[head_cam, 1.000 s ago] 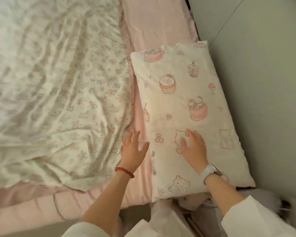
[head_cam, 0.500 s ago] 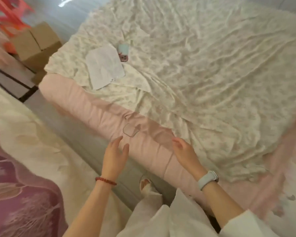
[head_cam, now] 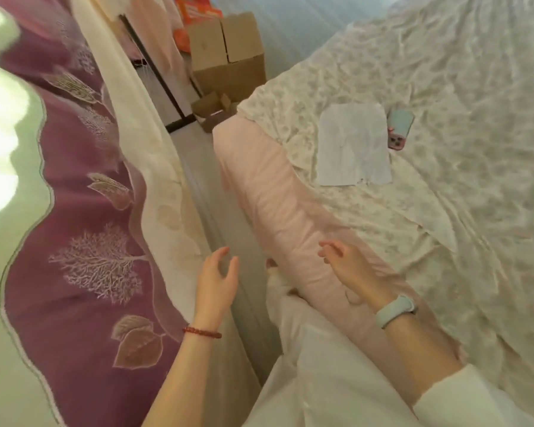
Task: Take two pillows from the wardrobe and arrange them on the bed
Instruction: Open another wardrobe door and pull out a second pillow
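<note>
Head view shows both hands empty and raised over the gap beside the bed: the left hand (head_cam: 217, 280), with a red bead bracelet (head_cam: 201, 331) at its wrist, hangs over the pale floor strip (head_cam: 198, 167), fingers spread apart and loosely curled; the right hand (head_cam: 350, 269), with a pale blue wristband (head_cam: 395, 310), hovers just above the pink mattress edge (head_cam: 269, 192), fingers apart and holding nothing. No pillow and no wardrobe appear here, so where they lie cannot be told.

Judging by the empty grip and the view along the aisle, the step in hand is likely walking to fetch a pillow. Doing it well means keeping both hands free and taking the pillow by its two ends.

Room is tight. The aisle runs narrow between the pink edge on the right and the purple embroidered curtain (head_cam: 84, 266) with its cream lining (head_cam: 154, 192) on the left. At the far end, brown cardboard boxes (head_cam: 228, 53) and a dark metal frame (head_cam: 161, 78) crowd the passage. The cream floral bedsheet (head_cam: 444, 211) offers wide open space, but a white paper sheet (head_cam: 353, 143) and a pale blue phone (head_cam: 399, 127) lie on it near the far left corner.
</note>
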{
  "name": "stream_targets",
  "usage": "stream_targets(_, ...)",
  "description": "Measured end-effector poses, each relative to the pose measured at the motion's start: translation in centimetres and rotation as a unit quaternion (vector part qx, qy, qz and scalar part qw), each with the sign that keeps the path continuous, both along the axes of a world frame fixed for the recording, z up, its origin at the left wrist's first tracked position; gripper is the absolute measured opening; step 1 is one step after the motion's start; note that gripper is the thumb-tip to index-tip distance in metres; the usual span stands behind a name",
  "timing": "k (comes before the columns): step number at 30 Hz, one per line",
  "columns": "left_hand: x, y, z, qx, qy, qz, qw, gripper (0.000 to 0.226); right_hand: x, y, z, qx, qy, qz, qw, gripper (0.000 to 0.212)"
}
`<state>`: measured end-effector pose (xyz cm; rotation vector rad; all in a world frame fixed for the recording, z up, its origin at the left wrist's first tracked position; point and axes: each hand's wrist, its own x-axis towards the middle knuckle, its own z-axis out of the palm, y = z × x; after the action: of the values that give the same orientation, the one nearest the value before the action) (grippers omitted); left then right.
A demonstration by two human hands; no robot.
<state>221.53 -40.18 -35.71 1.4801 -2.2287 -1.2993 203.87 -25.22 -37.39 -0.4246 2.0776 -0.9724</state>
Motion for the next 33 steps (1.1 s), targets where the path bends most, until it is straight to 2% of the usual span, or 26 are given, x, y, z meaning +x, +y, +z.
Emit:
stream_targets(5, -8.0, -11.6, -0.9, 0.01, 0.005, 0.0, 1.0, 0.038, -6.8, -10.9, -0.3, 0.012, -0.004, -0.021, 1.0, 0.029)
stream_targets(11, -20.2, -27.0, 3.1, -0.071, 0.03, -0.089, 0.993, 0.034, -15.9, -24.9, 3.0, -0.012, 0.012, -0.041, 0.999, 0.027)
stream_targets(14, -22.8, -33.1, 4.4, -0.093, 0.044, -0.086, 0.991, 0.034, -19.1, -31.9, 4.3, -0.025, 0.007, -0.021, 0.999, 0.027)
stream_targets(17, -24.0, -38.5, 3.5, -0.07, 0.013, -0.085, 0.994, 0.037, -21.5, -38.5, 4.9, -0.047, 0.008, -0.029, 0.998, 0.026)
stream_targets(21, -27.5, -47.5, 1.4, -0.049, -0.036, -0.103, 0.993, 0.039, -24.5, -45.4, 3.6, -0.063, 0.003, -0.073, 0.995, 0.02)
stream_targets(24, -31.8, -54.7, 0.7, -0.056, -0.025, -0.137, 0.989, 0.04, -27.1, -50.5, 2.2, -0.041, 0.004, -0.145, 0.989, 0.02)
stream_targets(27, -35.4, -62.2, 0.9, -0.066, -0.002, -0.211, 0.975, 0.038, -29.6, -57.9, 1.9, -0.012, 0.004, -0.216, 0.976, 0.025)
stream_targets(29, -37.2, -67.5, 1.4, -0.087, 0.002, -0.243, 0.966, 0.036, -31.4, -63.5, 2.6, -0.025, -0.005, -0.209, 0.978, 0.025)
stream_targets(33, -41.4, -76.0, 1.4, -0.066, -0.044, -0.199, 0.977, 0.036, -35.3, -71.4, 4.8, -0.059, 0.004, -0.167, 0.984, 0.027)
